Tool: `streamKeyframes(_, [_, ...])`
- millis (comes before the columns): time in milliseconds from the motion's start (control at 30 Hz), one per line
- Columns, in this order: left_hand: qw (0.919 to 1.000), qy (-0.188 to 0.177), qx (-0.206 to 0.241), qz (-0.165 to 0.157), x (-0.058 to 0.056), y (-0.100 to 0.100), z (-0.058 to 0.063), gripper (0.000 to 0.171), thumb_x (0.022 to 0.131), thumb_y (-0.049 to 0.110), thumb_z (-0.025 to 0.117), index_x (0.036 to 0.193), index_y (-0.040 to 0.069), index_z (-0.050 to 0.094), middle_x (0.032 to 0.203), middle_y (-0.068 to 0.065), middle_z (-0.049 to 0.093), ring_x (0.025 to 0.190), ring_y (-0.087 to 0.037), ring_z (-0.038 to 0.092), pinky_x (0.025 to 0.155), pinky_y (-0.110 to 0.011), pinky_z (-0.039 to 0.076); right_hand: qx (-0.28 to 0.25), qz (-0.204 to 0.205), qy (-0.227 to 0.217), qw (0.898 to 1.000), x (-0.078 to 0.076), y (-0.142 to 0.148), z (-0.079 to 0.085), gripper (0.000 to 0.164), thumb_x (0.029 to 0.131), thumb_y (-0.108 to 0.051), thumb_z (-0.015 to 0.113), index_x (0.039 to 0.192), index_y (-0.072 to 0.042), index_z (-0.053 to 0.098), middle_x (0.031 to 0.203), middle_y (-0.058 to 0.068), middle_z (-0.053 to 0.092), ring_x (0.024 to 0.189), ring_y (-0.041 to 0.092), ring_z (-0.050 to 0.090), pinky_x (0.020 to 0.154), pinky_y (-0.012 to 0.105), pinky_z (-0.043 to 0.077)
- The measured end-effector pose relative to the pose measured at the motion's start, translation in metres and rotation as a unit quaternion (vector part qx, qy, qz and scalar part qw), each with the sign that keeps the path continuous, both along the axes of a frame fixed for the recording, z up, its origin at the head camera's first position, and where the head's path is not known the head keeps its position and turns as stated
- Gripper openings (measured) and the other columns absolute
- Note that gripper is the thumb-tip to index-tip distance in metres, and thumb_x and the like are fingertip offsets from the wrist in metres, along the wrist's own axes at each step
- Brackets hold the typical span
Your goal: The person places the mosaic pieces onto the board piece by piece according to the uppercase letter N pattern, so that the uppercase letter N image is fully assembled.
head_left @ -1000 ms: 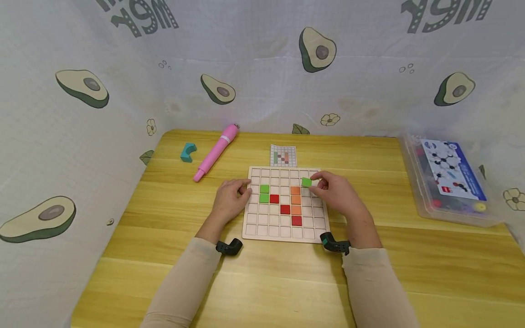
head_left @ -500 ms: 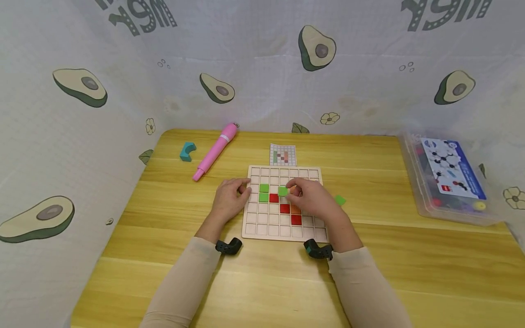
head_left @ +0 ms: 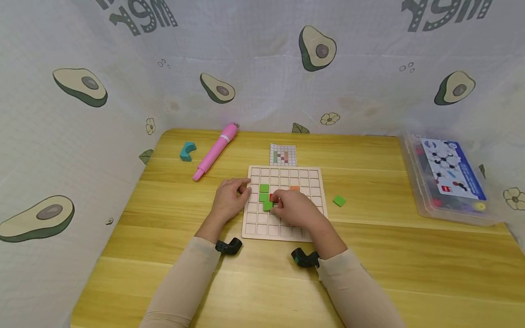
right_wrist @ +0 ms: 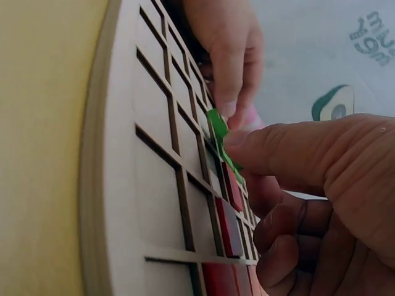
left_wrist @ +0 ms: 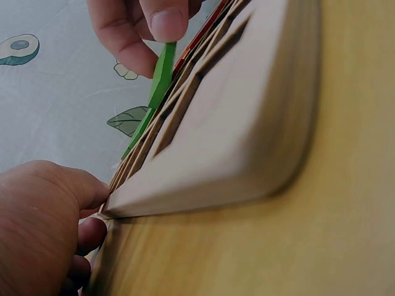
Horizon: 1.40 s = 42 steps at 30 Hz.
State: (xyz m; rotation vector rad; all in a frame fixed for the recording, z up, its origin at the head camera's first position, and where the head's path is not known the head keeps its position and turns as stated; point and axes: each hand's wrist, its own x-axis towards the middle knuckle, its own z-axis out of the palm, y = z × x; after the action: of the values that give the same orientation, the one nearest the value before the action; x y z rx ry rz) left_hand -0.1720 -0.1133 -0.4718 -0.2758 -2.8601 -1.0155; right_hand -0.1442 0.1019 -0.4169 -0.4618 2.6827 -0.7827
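A wooden grid board (head_left: 262,230) lies on the table. My left hand (head_left: 229,200) holds its left edge, with thumb and fingers against the rim. Between thumb and finger, my right hand (head_left: 297,209) pinches a green square tile (head_left: 268,206), also seen in the left wrist view as a tilted green tile (left_wrist: 162,77). It hangs low over the cell below two set green tiles (head_left: 264,192). My right hand partly covers a red tile (head_left: 273,197). An orange tile (head_left: 294,188) shows above that hand; other tiles are hidden beneath it in the head view.
A loose green tile (head_left: 339,201) lies right of the board. Behind the board is a small printed pattern card (head_left: 282,155). A pink pen-shaped stick (head_left: 215,152) and a teal arch block (head_left: 187,151) lie back left. A clear plastic box (head_left: 453,177) stands at right.
My right hand has carried the green tile left and toward me, from the board's upper right to beside the set green tiles. The loose green tile at right has come into view. My left hand stays put.
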Motion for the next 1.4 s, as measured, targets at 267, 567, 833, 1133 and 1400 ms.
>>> streamKeyframes(267, [1.0,0.004,0.001,-0.003,0.0,0.0,0.002,0.033,0.098,0.026,0.065,0.128,0.014,0.071,0.089,-0.003,0.069,0.091,-0.023,0.057,0.085,-0.037,0.044,0.028,0.007,0.029,0.999,0.003,-0.012,-0.004,0.022,0.091,-0.019,0.072,0.112,-0.011,0.074,0.069,-0.004,0.058,0.066,0.013,0.052,0.066,0.029,0.044])
streamKeyframes(567, [1.0,0.0,0.002,0.001,0.001,0.001,0.002,0.033,0.099,0.027,0.064,0.129,0.014,0.071,0.089,-0.002,0.07,0.094,-0.023,0.057,0.086,-0.036,0.044,0.032,0.006,0.039,0.999,0.004,-0.012,-0.004,0.021,0.092,-0.021,0.071,0.112,-0.014,0.073,0.07,-0.004,0.058,0.066,0.013,0.052,0.067,0.029,0.044])
streamKeyframes(833, [1.0,0.0,0.007,0.002,0.001,0.002,0.001,0.033,0.099,0.026,0.065,0.129,0.014,0.071,0.09,-0.003,0.069,0.093,-0.022,0.057,0.086,-0.037,0.044,-0.012,-0.041,0.003,0.999,-0.004,0.014,0.002,0.025,0.094,-0.024,0.072,0.118,-0.015,0.07,0.077,0.001,0.06,0.06,0.016,0.052,0.058,0.029,0.042])
streamKeyframes(1133, [1.0,0.001,0.008,0.004,0.001,0.001,0.0,0.033,0.099,0.026,0.064,0.129,0.013,0.071,0.09,-0.002,0.069,0.093,-0.022,0.056,0.086,-0.036,0.044,-0.042,-0.111,-0.027,0.993,-0.017,0.057,0.003,0.041,0.096,-0.03,0.071,0.133,-0.016,0.063,0.093,0.006,0.06,0.075,0.021,0.053,0.065,0.031,0.043])
streamKeyframes(1400, [0.9999,0.003,0.01,0.004,0.001,0.002,0.001,0.033,0.099,0.025,0.064,0.128,0.013,0.071,0.09,-0.003,0.07,0.093,-0.022,0.057,0.087,-0.038,0.045,-0.048,-0.14,-0.055,0.987,-0.022,0.094,0.001,0.053,0.095,-0.034,0.072,0.143,-0.017,0.055,0.096,0.008,0.057,0.079,0.023,0.052,0.068,0.032,0.041])
